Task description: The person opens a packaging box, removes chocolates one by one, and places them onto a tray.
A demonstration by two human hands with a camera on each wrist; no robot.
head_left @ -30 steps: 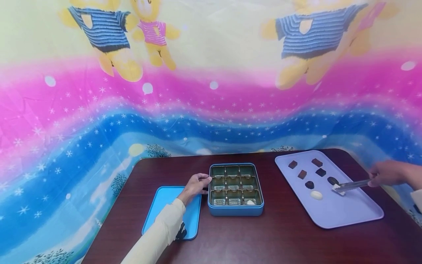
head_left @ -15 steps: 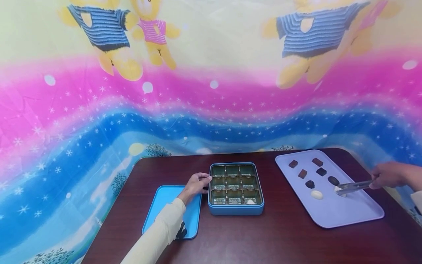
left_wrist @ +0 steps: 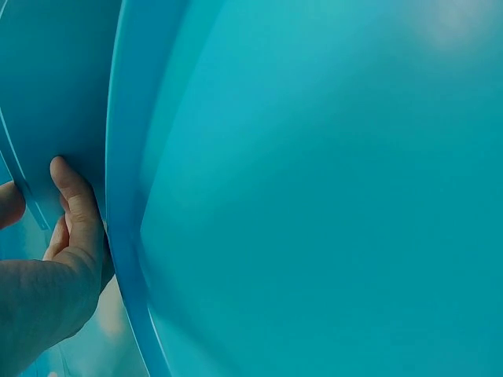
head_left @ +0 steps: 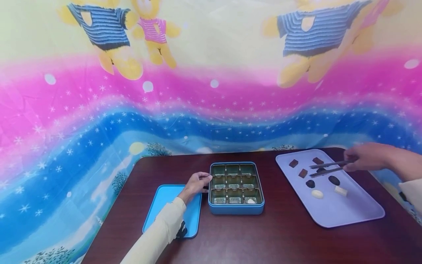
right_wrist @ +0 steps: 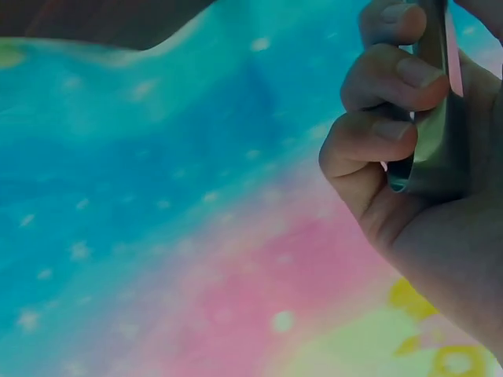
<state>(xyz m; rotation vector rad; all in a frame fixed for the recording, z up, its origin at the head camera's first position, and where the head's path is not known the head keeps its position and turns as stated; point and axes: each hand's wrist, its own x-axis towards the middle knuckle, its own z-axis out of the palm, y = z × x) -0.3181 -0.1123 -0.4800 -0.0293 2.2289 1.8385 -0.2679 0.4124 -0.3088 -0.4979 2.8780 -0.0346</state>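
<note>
My left hand (head_left: 202,182) grips the left rim of an open blue tin (head_left: 236,211) with gold compartments; one white chocolate (head_left: 251,201) lies in its front right cell. In the left wrist view my thumb (left_wrist: 77,212) lies against the tin's blue wall (left_wrist: 314,196). My right hand (head_left: 354,161) holds metal tongs (head_left: 328,169), also seen in the right wrist view as tongs (right_wrist: 432,118) inside curled fingers. The tong tips stand apart and hold nothing, just over a dark chocolate (head_left: 320,170) on the lavender tray (head_left: 349,214). A white block (head_left: 340,190) lies on the tray.
The tray also holds brown squares (head_left: 293,163), dark rounds (head_left: 333,180) and a white oval (head_left: 317,194). The tin's blue lid (head_left: 168,205) lies to the left on the dark wooden table (head_left: 283,238). A bright printed cloth (head_left: 211,91) hangs behind.
My right hand let the white block go on the tray, then rose and swung the tongs back and left over the dark pieces. My left hand has not moved.
</note>
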